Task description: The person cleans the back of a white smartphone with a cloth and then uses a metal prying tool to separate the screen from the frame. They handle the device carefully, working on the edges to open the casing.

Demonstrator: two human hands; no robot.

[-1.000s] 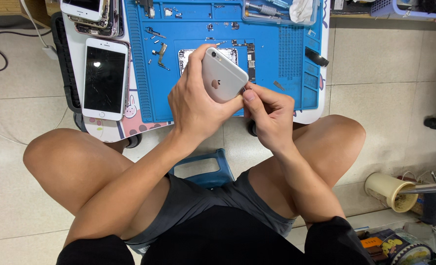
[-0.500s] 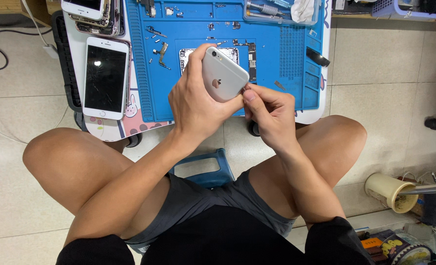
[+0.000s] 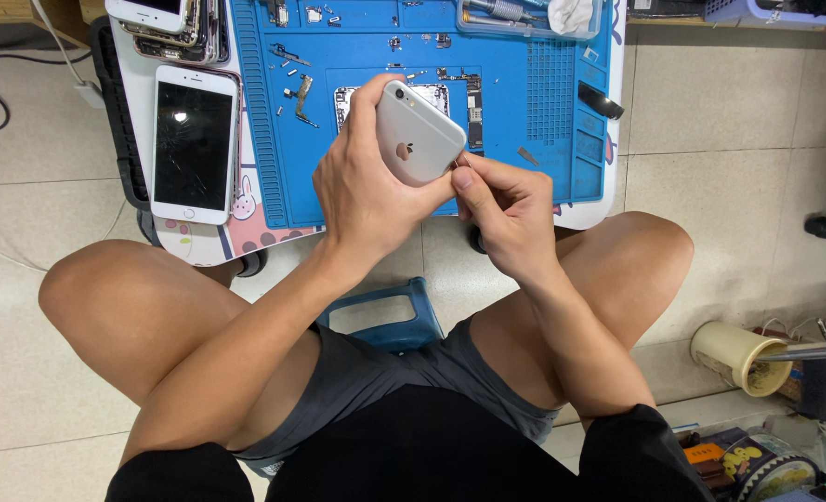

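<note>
- Head view, centre: left hand (image 3: pixel 371 200) grips a silver phone (image 3: pixel 419 144), back up, above the blue mat (image 3: pixel 543 112).
- Right hand (image 3: pixel 506 209) has fingers pinched narrow at the phone's lower edge; I cannot tell what they hold.
- Upper centre: loose parts (image 3: pixel 297 98) lie on the mat, so the work looks part done.
- Left: a white phone (image 3: pixel 193 144) lies untouched.

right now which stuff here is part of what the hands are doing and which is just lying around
In use:
- silver phone, gripped by the left hand
- right hand, pinching at the phone's edge; any tool is too small to tell

Lying about:
- white phone
- blue mat with loose parts
- tape roll
</note>
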